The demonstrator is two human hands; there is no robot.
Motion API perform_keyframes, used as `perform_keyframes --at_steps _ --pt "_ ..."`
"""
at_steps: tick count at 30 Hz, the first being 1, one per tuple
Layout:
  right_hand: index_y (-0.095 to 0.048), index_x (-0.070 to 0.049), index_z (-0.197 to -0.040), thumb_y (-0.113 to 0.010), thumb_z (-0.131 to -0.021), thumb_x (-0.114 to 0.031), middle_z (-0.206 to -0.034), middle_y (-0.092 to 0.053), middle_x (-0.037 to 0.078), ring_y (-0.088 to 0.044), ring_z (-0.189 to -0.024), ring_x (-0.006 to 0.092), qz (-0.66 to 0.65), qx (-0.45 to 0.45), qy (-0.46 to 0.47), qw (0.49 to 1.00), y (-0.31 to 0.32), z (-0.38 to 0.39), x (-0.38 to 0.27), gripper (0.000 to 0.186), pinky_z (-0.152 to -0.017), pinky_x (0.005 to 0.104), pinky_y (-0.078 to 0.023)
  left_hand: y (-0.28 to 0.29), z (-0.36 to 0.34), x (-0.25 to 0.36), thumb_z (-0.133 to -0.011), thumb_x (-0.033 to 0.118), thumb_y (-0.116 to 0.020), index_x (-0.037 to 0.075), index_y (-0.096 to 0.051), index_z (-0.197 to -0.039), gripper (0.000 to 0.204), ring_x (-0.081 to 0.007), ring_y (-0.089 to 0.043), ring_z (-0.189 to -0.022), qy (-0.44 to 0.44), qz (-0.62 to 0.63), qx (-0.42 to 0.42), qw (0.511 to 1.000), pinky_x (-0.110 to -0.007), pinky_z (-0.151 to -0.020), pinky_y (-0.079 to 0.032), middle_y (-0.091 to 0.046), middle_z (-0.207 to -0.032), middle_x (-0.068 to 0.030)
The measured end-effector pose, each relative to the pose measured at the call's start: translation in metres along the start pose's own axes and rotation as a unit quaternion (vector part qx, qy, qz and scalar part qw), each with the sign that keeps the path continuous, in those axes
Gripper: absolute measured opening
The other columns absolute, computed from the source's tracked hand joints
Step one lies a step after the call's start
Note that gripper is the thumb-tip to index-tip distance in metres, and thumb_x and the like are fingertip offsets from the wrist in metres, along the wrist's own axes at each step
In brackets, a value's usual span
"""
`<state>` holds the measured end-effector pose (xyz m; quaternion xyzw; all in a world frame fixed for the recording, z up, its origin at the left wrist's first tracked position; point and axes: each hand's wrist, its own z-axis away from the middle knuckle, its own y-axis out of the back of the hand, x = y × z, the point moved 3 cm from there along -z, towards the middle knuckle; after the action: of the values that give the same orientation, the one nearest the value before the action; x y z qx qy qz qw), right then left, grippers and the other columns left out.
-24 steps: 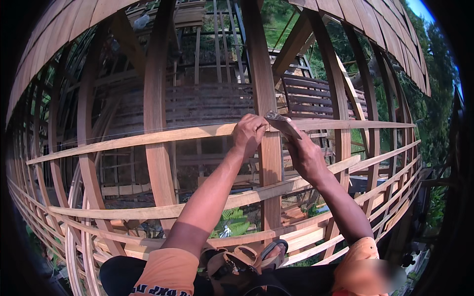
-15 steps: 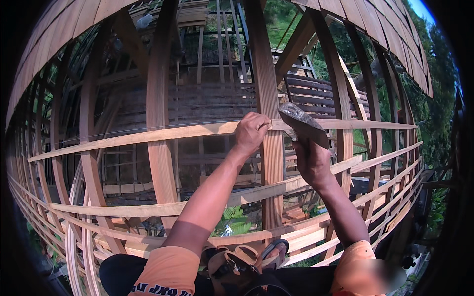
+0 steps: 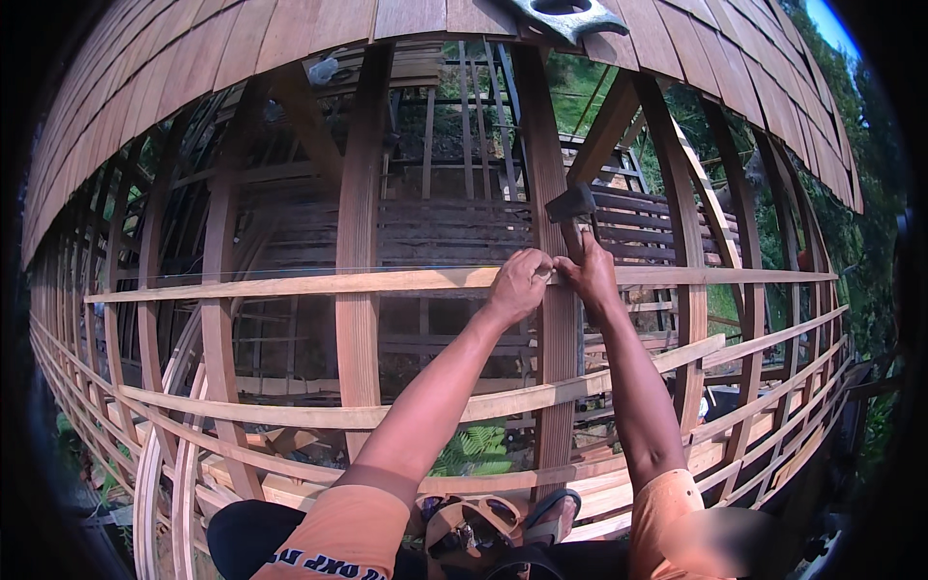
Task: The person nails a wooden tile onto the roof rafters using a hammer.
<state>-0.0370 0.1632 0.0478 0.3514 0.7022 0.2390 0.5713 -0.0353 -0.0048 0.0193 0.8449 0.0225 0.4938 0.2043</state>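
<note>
My left hand [image 3: 520, 285] rests on a pale horizontal batten [image 3: 406, 281] where it crosses a vertical reddish timber [image 3: 558, 353]; its fingers are pinched, on what I cannot make out. My right hand [image 3: 590, 274] grips a hammer with a dark metal head [image 3: 570, 203], held raised just right of my left hand, its thumb close to the left fingertips. A thin line [image 3: 222, 273] runs along the batten toward the left.
Wooden shingles [image 3: 290, 29] cover the upper part, with a saw [image 3: 594, 21] lying on them. More rafters [image 3: 358, 348] and curved battens [image 3: 271, 410] form an open frame, ground and stacked boards showing below. A bag [image 3: 454, 532] and a sandalled foot [image 3: 551, 519] are at the bottom.
The hammer has turned upright, and my right hand has moved in toward my left. The view has shifted, so more shingles and the saw show at the top.
</note>
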Motion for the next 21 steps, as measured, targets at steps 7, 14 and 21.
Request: perform_keyframes --at_steps 7,14,21 --pt "-0.050 0.003 -0.103 -0.084 -0.075 -0.018 -0.091 -0.066 0.032 -0.065 -0.094 0.0478 0.096 -0.081 -0.043 0.991 0.005 -0.006 0.005 0.049 -0.077 0.0512 -0.051 0.105 0.038 0.018 -0.087 0.013 -0.065 0.000 -0.054 -0.122 0.039 -0.0346 -0.052 -0.122 0.015 -0.152 0.297 0.943 -0.044 -0.105 -0.041 -0.056 -0.129 -0.0180" --pt "-0.051 0.004 -0.111 -0.079 -0.078 -0.011 -0.095 -0.062 0.028 -0.061 -0.092 0.0481 0.045 -0.086 -0.001 0.995 0.001 0.001 0.005 0.045 -0.078 0.0502 -0.049 0.307 0.200 -0.101 -0.098 0.060 -0.048 0.000 -0.038 -0.142 0.075 -0.0305 -0.058 -0.112 0.373 0.264 0.588 0.668 -0.049 -0.094 -0.045 -0.054 -0.128 -0.0190" --pt "-0.042 0.000 -0.135 -0.073 -0.085 -0.004 -0.105 -0.065 0.027 -0.065 -0.095 0.0415 0.054 -0.031 0.097 0.993 -0.014 0.032 0.043 0.059 -0.083 0.0447 -0.050 0.263 0.183 -0.133 -0.096 0.059 -0.054 0.007 -0.009 -0.154 0.090 -0.0295 -0.066 -0.091 0.244 0.345 0.651 0.630 -0.045 -0.076 -0.058 -0.051 -0.123 -0.0216"
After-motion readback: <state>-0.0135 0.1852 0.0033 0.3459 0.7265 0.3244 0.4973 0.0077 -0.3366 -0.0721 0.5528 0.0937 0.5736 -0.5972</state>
